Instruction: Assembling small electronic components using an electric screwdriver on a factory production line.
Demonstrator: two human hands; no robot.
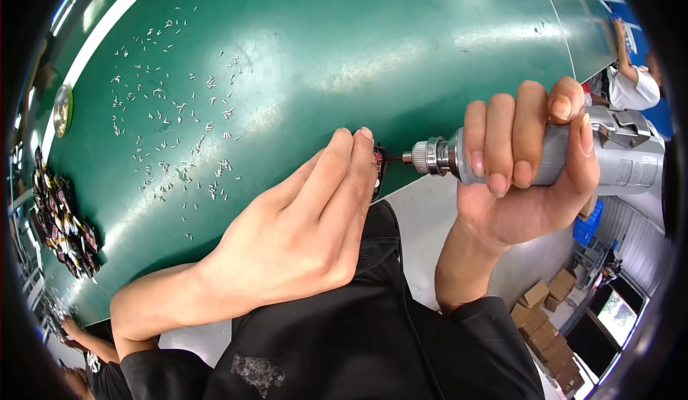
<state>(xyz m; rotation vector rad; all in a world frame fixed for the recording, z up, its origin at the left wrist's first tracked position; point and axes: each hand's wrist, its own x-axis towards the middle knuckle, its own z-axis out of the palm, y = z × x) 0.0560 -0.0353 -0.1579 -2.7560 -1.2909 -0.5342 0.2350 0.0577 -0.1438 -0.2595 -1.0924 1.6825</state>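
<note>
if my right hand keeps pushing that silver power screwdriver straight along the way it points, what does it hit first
Most likely the small dark part pinched in the left hand: the tool in the right hand aims its thin bit left, straight at it. Whether the tip already touches is unclear.

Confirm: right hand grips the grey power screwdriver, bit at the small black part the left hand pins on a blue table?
Not quite: the table is green, not blue, as the head view shows. The rest holds: right hand grips the grey power screwdriver, left hand pins the small black part.
</note>
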